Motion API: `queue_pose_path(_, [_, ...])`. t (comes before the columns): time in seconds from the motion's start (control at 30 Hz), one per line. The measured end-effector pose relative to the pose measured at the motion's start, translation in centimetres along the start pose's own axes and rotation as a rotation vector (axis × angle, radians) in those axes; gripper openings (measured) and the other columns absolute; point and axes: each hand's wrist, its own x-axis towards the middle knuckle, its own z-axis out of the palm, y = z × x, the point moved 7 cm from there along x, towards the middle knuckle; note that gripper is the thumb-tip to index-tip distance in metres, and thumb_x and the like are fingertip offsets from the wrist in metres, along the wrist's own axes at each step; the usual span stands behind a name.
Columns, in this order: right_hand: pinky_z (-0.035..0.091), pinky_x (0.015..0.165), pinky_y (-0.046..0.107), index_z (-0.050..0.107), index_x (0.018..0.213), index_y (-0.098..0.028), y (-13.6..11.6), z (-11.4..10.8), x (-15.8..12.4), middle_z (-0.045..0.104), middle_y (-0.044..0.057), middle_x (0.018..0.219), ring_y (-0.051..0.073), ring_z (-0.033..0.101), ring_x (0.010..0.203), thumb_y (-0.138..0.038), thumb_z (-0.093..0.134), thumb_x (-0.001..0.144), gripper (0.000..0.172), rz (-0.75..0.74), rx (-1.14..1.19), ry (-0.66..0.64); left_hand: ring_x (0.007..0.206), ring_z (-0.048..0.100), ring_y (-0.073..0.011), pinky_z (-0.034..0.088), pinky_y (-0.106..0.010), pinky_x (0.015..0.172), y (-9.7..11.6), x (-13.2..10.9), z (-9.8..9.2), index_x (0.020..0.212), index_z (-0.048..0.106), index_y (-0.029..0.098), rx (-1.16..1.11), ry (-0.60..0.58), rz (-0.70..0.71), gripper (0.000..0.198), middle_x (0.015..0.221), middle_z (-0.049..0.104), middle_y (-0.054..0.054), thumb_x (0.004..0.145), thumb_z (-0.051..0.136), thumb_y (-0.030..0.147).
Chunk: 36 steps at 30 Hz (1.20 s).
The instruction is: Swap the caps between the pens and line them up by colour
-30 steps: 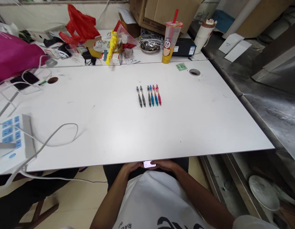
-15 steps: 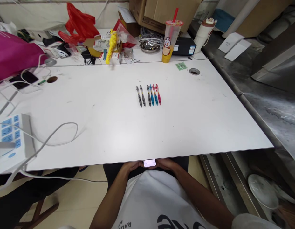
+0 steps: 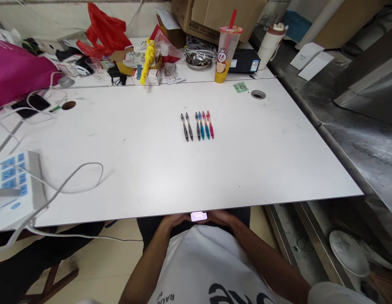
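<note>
Just below the table's front edge, my left hand (image 3: 178,220) and my right hand (image 3: 220,217) hold a phone (image 3: 199,216) between them, its lit screen facing up. The table edge hides the far part of the phone and most of the fingers. On the white tabletop (image 3: 196,177) lie several pens side by side, apart from my hands. Two grey pens (image 3: 186,126) form the left pair. To their right, across a small gap, come another grey pen (image 3: 197,126), a blue pen (image 3: 201,126), a pen with pink top and blue grip (image 3: 206,125) and a pink pen (image 3: 210,125).
At the left stands a white device with blue buttons (image 3: 20,181), a looped white cable (image 3: 97,164) beside it. Along the back are a drink cup (image 3: 226,55), a metal bowl (image 3: 198,62), a yellow stick-like object (image 3: 147,61) and a green packet (image 3: 240,87). Another person's dark-clothed leg shows lower left.
</note>
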Motion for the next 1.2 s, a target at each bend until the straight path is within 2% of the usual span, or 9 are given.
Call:
queue_pose_path(0.1, [0.056,0.095,0.049,0.069,0.120,-0.022,0.3,-0.3,0.1,0.072,0.014,0.121,0.032,0.067,0.115,-0.038,0.078,0.072,0.051,-0.001,0.002,0.025,0.114,0.066,-0.0339,0.055,-0.047,0.092,-0.1,0.1,-0.1,0.105,0.075,0.020,-0.002,-0.005,-0.001,0.045,0.112,0.077,-0.013,0.069,0.084,0.044])
queue_pose_path(0.17, [0.056,0.096,0.048,0.068,0.122,-0.022,0.4,-0.5,0.2,0.071,0.013,0.123,0.031,0.067,0.115,-0.033,0.080,0.069,0.055,-0.004,0.006,0.031,0.115,0.066,-0.0344,0.055,-0.048,0.093,-0.1,0.1,-0.1,0.106,0.075,0.019,-0.004,-0.009,0.001,0.047,0.113,0.076,-0.014,0.068,0.084,0.046])
queue_pose_path(0.33, [0.058,0.089,0.048,0.069,0.120,-0.025,1.2,-1.1,0.7,0.072,0.012,0.125,0.030,0.069,0.111,-0.056,0.074,0.078,0.052,-0.002,-0.048,0.087,0.119,0.064,-0.0350,0.055,-0.049,0.093,0.1,0.0,0.1,0.105,0.075,0.020,0.002,-0.018,0.011,0.043,0.115,0.076,-0.013,0.072,0.081,0.046])
queue_pose_path(0.47, [0.057,0.086,0.048,0.070,0.116,-0.027,1.7,-1.4,1.3,0.073,0.011,0.122,0.031,0.070,0.105,-0.058,0.079,0.074,0.053,-0.007,-0.080,0.153,0.119,0.063,-0.0365,0.056,-0.049,0.091,0.2,-0.1,0.3,0.101,0.075,0.020,0.013,-0.023,0.010,0.041,0.116,0.076,-0.013,0.069,0.082,0.045])
queue_pose_path(0.63, [0.057,0.087,0.048,0.069,0.118,-0.026,1.3,-1.3,0.9,0.073,0.011,0.123,0.030,0.069,0.109,-0.063,0.070,0.079,0.053,-0.010,-0.052,0.109,0.118,0.064,-0.0364,0.056,-0.050,0.092,0.1,0.0,0.0,0.106,0.075,0.020,0.017,-0.019,0.015,0.044,0.118,0.075,-0.014,0.072,0.080,0.048])
queue_pose_path(0.7, [0.056,0.089,0.048,0.070,0.117,-0.024,0.9,-1.2,0.6,0.072,0.012,0.123,0.031,0.068,0.111,-0.057,0.073,0.078,0.051,-0.009,-0.028,0.083,0.118,0.064,-0.0356,0.055,-0.050,0.094,0.0,0.0,-0.1,0.110,0.075,0.020,0.016,-0.016,0.019,0.046,0.119,0.075,-0.014,0.073,0.079,0.048])
queue_pose_path(0.83, [0.057,0.092,0.046,0.069,0.117,-0.022,0.6,-1.0,0.3,0.071,0.013,0.124,0.032,0.067,0.114,-0.037,0.084,0.065,0.056,0.000,-0.014,0.083,0.118,0.064,-0.0348,0.054,-0.050,0.095,0.0,0.0,-0.1,0.114,0.073,0.022,0.015,-0.010,0.026,0.049,0.120,0.075,-0.012,0.073,0.079,0.048])
queue_pose_path(1.0, [0.057,0.089,0.045,0.068,0.120,-0.024,0.5,-0.6,0.3,0.071,0.013,0.126,0.031,0.068,0.113,-0.061,0.068,0.083,0.053,-0.008,-0.018,0.041,0.116,0.065,-0.0350,0.056,-0.048,0.091,0.0,0.0,-0.1,0.111,0.075,0.021,0.022,0.000,0.031,0.046,0.119,0.075,-0.013,0.073,0.080,0.047])
queue_pose_path(1.2, [0.056,0.090,0.047,0.069,0.117,-0.026,1.1,-1.0,0.8,0.073,0.012,0.123,0.030,0.068,0.110,-0.068,0.066,0.082,0.055,-0.020,-0.036,0.044,0.117,0.064,-0.0350,0.056,-0.048,0.091,-0.2,0.1,-0.2,0.109,0.075,0.022,0.031,-0.001,0.033,0.042,0.118,0.075,-0.012,0.074,0.078,0.045])
